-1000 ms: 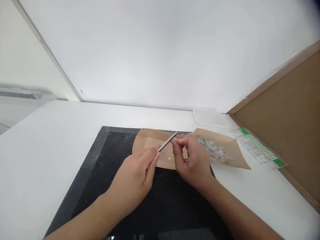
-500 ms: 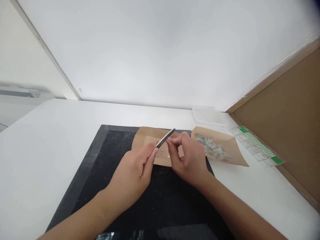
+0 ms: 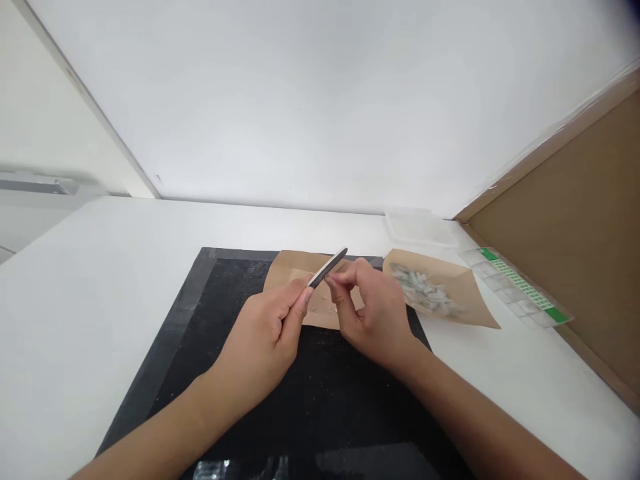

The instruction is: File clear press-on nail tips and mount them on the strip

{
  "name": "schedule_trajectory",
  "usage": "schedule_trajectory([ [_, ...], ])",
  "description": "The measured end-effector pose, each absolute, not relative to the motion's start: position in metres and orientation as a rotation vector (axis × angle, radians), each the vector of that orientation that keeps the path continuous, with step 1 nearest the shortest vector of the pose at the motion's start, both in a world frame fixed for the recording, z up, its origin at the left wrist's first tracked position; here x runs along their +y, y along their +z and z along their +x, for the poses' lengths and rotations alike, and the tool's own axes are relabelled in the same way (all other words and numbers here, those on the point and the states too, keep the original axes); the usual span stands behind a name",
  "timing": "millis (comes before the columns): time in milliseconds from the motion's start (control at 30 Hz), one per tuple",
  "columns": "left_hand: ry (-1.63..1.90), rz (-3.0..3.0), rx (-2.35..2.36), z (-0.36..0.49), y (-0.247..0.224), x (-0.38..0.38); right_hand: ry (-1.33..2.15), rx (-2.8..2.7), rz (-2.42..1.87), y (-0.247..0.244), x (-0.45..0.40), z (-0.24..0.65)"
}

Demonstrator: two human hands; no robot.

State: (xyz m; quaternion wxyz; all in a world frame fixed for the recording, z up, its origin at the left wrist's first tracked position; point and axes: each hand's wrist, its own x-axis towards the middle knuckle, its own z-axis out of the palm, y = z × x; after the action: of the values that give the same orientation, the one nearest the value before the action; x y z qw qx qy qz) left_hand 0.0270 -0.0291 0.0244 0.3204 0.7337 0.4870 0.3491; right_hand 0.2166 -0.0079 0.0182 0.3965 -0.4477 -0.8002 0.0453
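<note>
My left hand [image 3: 267, 327] is closed on a slim nail file [image 3: 329, 267] with a rounded end, a pale face and a dark edge. The file slants up to the right, above a sheet of brown paper [image 3: 285, 270]. My right hand [image 3: 373, 303] is in a pinch, thumb and forefinger together right beside the file's lower edge. Whatever sits between those fingertips is too small to make out. A few tiny pale round bits [image 3: 324, 298] lie on the paper under the hands.
Under the paper lies a black mat [image 3: 225, 320] on a white table [image 3: 100, 280]. To the right, a second brown paper [image 3: 470, 293] carries a heap of pale translucent pieces [image 3: 427, 293]. A clear compartment case with green labels [image 3: 523, 287] and a translucent tray [image 3: 420, 227] lie near the cardboard side wall [image 3: 575, 200].
Both hands have shifted slightly left and up with the file. My right fingertips have slid a little along the file's edge, toward my left hand.
</note>
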Motion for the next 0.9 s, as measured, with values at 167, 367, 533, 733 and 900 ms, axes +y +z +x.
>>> schedule_trajectory([
  [167, 0.915, 1.961, 1.280, 0.0257, 0.0265, -0.0309, 0.112, -2.012, -1.121, 0.0206, -0.0074, 0.2162],
  [367, 0.904, 1.956, 1.269, 0.0274, 0.0272, -0.0317, 0.101, -2.055, -1.116, 0.0186, -0.0075, 0.2169],
  [533, 0.889, 1.955, 1.316, 0.0270, 0.0281, -0.0304, 0.039, -2.014, -1.104, 0.0186, -0.0057, 0.2158],
  [733, 0.892, 1.961, 1.306, 0.0275, 0.0296, -0.0330, 0.030, -1.949, -1.147, 0.0214, -0.0057, 0.2173],
  [900, 0.900, 1.977, 1.265, 0.0289, 0.0293, -0.0322, 0.032, -2.023, -1.057, 0.0194, -0.0063, 0.2162],
])
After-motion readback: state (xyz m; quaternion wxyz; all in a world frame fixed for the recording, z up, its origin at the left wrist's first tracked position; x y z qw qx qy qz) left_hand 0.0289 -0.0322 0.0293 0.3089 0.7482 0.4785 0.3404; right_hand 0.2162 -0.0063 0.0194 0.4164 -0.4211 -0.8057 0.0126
